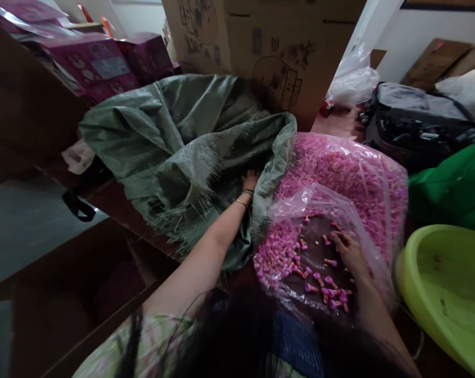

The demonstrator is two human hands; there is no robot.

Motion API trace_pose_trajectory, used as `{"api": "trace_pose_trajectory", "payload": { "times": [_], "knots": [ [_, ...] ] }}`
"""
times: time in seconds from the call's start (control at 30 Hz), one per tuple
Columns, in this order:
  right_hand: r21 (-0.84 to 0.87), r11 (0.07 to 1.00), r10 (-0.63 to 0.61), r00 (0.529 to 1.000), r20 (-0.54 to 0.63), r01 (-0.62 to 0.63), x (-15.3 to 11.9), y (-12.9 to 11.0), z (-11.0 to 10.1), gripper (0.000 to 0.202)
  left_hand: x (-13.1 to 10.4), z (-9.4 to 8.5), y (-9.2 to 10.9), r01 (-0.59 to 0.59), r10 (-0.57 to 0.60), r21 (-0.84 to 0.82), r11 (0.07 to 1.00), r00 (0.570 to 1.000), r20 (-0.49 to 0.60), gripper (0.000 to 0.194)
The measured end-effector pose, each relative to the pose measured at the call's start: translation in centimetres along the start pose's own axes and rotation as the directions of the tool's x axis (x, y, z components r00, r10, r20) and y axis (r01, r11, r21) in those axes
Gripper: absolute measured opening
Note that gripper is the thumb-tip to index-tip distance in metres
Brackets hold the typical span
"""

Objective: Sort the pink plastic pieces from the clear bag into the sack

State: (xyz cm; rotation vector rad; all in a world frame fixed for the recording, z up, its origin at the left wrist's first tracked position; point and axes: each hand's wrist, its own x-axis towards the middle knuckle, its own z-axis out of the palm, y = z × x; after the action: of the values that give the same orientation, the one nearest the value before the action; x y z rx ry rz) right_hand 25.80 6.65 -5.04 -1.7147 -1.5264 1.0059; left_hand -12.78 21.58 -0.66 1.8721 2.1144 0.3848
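My left hand (250,181) reaches into the mouth of a green woven sack (174,121), fingers stretched out over its dark inner side. A bangle and a dark band circle that wrist. My right hand (351,254) is at the opening of a clear plastic bag (391,210) full of small pink plastic pieces. Its bent fingers are slightly apart, the tips beside one small pink piece (326,240); no held piece can be made out. More loose pink pieces (332,283) lie scattered on a dark surface under the film, with a denser heap (277,252) on the left.
A large printed cardboard box (277,58) stands behind the sack, and pink boxes (88,63) are stacked at the left. On the right are a yellow-green basin (422,252), a green bag (454,189) and a black bag (422,121). An open carton (56,310) sits lower left.
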Motion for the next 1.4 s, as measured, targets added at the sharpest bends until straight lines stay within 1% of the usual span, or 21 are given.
{"api": "trace_pose_trajectory", "payload": {
  "times": [0.17,0.23,0.27,0.3,0.37,0.4,0.43,0.53,0.6,0.63,0.7,0.73,0.8,0.83,0.9,0.97,1.07,1.13,1.27,1.33,1.4],
  "knots": [
    [-0.011,0.999,-0.034,0.999,-0.037,0.034,-0.2,-1.0,0.1,0.049,-3.0,1.8,-0.8,-0.047,0.045,-0.104,0.993,0.999,-0.027,0.036],
    [-0.011,0.999,-0.041,0.999,-0.032,0.040,-0.3,-1.2,0.1,0.051,-3.8,1.3,-1.7,-0.050,0.020,-0.271,0.961,0.994,-0.112,0.030],
    [-0.010,0.999,-0.038,0.999,-0.027,0.038,-0.3,-1.1,0.1,0.051,-3.9,0.9,-2.3,-0.031,-0.052,-0.432,0.902,0.983,-0.179,0.028],
    [-0.005,0.999,-0.034,0.999,-0.024,0.033,-0.3,-1.0,0.0,0.051,-4.0,0.2,-2.9,-0.005,-0.171,-0.637,0.771,0.962,-0.214,0.026],
    [0.029,0.999,-0.024,1.000,-0.017,0.025,-0.2,-0.5,0.0,0.051,-4.2,-1.6,-4.3,0.034,-0.401,-0.940,0.339,0.909,-0.112,0.027],
    [0.064,0.998,-0.021,1.000,-0.015,0.022,-0.1,-0.3,0.0,0.051,-4.6,-2.6,-4.8,0.056,-0.446,-0.986,0.159,0.895,-0.021,0.027],
    [0.110,0.994,-0.015,1.000,-0.011,0.016,0.0,-0.2,0.0,0.051,-5.1,-3.6,-5.2,0.076,-0.441,-0.997,0.032,0.896,0.055,0.027],
    [0.270,0.963,0.007,1.000,0.022,-0.012,-0.3,-1.2,0.1,0.051,-8.6,-5.8,-4.9,0.146,-0.241,-0.978,-0.149,0.954,0.179,0.024],
    [0.352,0.936,-0.017,0.998,0.063,-0.006,-1.5,-3.7,0.4,0.046,-12.1,-5.7,-3.1,0.237,-0.003,-0.936,-0.259,0.969,0.247,0.025],
    [0.387,0.922,-0.052,0.996,0.076,0.018,-2.4,-5.4,0.7,0.041,-13.9,-5.1,-1.7,0.297,0.119,-0.912,-0.283,0.954,0.274,0.026],
    [0.452,0.884,-0.163,0.985,0.061,0.118,-4.3,-9.2,1.7,0.030,-17.3,-3.4,1.4,0.415,0.306,-0.869,-0.269,0.892,0.331,0.030],
    [0.485,0.853,-0.220,0.975,-0.005,0.195,-5.2,-10.9,2.4,0.026,-18.7,-2.4,2.9,0.472,0.374,-0.845,-0.250,0.852,0.365,0.032],
    [0.516,0.800,-0.306,0.948,-0.089,0.307,-6.5,-13.5,4.1,0.021,-20.9,-0.8,5.5,0.559,0.457,-0.804,-0.203,0.780,0.427,0.038],
    [0.499,0.791,-0.350,0.931,-0.105,0.354,-6.9,-14.1,4.9,0.020,-21.5,-0.2,6.4,0.577,0.468,-0.797,-0.177,0.762,0.448,0.039],
    [0.409,0.797,-0.444,0.890,-0.101,0.444,-7.4,-14.2,5.9,0.017,-22.1,0.2,7.5,0.562,0.454,-0.822,-0.095,0.759,0.467,0.039],
    [0.274,0.809,-0.524,0.849,-0.066,0.520,-7.7,-13.2,5.9,0.018,-21.9,-0.1,7.7,0.483,0.443,-0.875,0.045,0.775,0.450,0.035],
    [0.118,0.816,-0.574,0.818,0.040,0.566,-8.6,-11.8,4.5,0.023,-21.2,-0.7,7.4,0.308,0.500,-0.915,0.261,0.767,0.401,0.034],
    [0.099,0.822,-0.570,0.816,0.101,0.562,-9.1,-11.5,3.5,0.028,-20.7,-0.7,7.5,0.217,0.523,-0.922,0.321,0.771,0.363,0.034],
    [0.214,0.861,-0.497,0.852,0.164,0.461,-8.5,-11.1,2.6,0.031,-20.4,0.4,8.8,0.167,0.466,-0.944,0.285,0.836,0.289,0.034],
    [0.344,0.872,-0.432,0.879,0.205,0.348,-7.8,-10.7,2.9,0.032,-20.4,1.2,9.6,0.257,0.435,-0.949,0.185,0.844,0.313,0.033],
    [0.455,0.856,-0.361,0.915,0.180,0.248,-7.6,-10.4,3.5,0.039,-20.3,1.8,10.3,0.403,0.424,-0.915,0.023,0.825,0.374,0.034]
  ]
}}
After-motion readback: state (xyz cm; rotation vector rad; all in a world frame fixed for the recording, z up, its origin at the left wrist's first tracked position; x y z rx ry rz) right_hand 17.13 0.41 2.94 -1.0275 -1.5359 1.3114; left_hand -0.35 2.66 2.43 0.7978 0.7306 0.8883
